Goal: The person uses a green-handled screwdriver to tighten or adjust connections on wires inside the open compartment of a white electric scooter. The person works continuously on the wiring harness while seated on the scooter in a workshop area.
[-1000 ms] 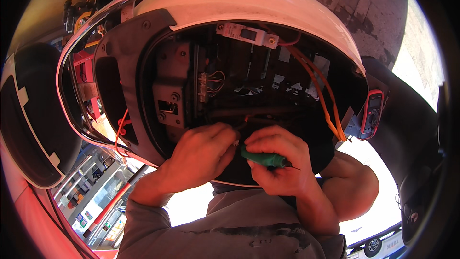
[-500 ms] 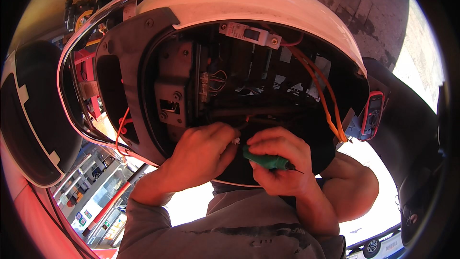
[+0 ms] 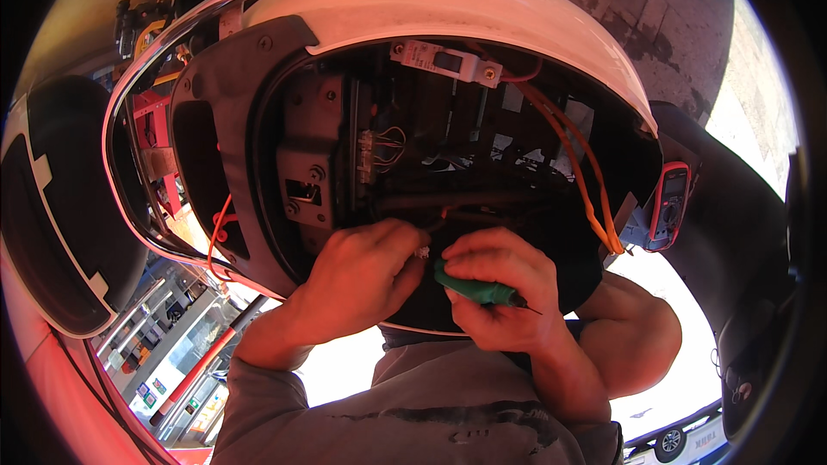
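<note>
My left hand (image 3: 366, 267) is closed at the near edge of the open scooter-like body, its fingers pinching a small whitish connector-like piece (image 3: 422, 252). Just to the right, my right hand (image 3: 504, 280) wraps round a green-handled tool (image 3: 482, 290) with a dark collar and a thin spike toward the lower right. Its other end lies close to the whitish piece; I cannot tell whether they touch. Beyond my fingers, dark cables (image 3: 457, 200) run across the shadowed compartment, with a short orange bit among them.
A white circuit breaker (image 3: 446, 63) sits at the compartment's far rim. Thick orange cables (image 3: 590, 194) hang down its right side. A metal latch bracket (image 3: 314, 155) is at left. A red-edged multimeter (image 3: 669, 207) rests by the black seat (image 3: 732, 232). A chrome rail (image 3: 194, 17) curves around the left.
Both hands keep nearly the same grip and place. My right hand and the green-handled tool have shifted very slightly left.
</note>
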### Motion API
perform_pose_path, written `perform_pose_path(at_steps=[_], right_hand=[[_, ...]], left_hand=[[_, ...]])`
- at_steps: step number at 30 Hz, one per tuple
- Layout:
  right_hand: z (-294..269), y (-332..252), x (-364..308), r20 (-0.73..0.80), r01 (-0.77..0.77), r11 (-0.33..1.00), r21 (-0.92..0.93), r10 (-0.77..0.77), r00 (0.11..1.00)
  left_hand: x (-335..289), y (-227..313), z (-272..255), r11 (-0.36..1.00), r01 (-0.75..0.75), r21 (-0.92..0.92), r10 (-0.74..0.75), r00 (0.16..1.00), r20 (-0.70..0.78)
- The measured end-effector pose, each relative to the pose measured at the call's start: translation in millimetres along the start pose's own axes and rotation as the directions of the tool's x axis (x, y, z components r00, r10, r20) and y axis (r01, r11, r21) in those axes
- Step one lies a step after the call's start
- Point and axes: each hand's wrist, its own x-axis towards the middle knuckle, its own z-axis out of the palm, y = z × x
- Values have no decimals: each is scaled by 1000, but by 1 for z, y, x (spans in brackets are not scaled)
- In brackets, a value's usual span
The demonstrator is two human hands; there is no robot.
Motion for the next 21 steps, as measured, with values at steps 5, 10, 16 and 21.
perform_pose_path(at_steps=[5, 10, 16, 21], right_hand=[[0, -1, -1, 8, -8, 1000, -16, 8, 1000], [-1, -2, -1, 29, -5, 1000, -30, 6, 1000], [0, -3, 0, 13, -5, 1000, -23, 6, 1000], [-1, -2, 3, -3, -79, 996, 39, 79, 997]], left_hand=[[0, 0, 1, 1000, 0, 1, 0, 1000, 0], [0, -1, 1, 1000, -3, 7, 3, 1000, 1], [0, -1, 1, 1000, -4, -2, 4, 1000, -11], [0, -1, 0, 1000, 5, -20, -4, 1000, 14]])
